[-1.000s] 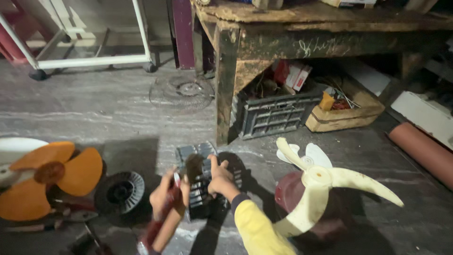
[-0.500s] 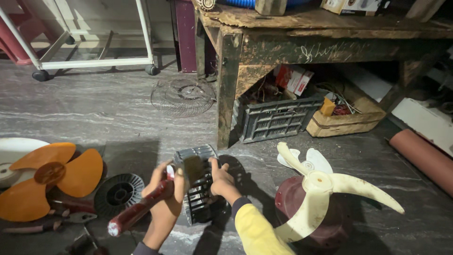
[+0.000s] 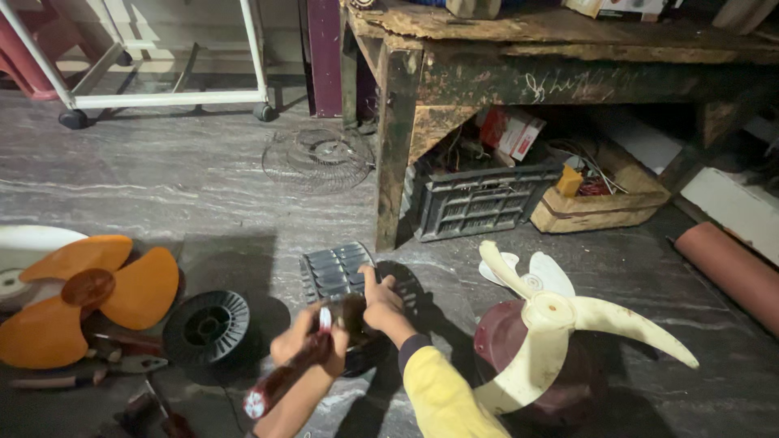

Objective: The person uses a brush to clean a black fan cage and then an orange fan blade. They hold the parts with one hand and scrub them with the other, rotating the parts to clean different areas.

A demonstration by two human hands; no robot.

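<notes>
Left hand (image 3: 312, 345) grips red-handled tool (image 3: 280, 385); right hand (image 3: 381, 302) clasps black motor housing (image 3: 349, 280) beside it

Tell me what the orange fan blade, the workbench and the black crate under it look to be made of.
Orange fan blade: probably moulded plastic, its colour even and its surface smooth with a dull sheen.
Workbench: wood, rough and unfinished; grain, chipped edges and dark stains show on the leg and apron.
Black crate: likely moulded plastic, matt, with a uniform grid of ribs and slots.
</notes>
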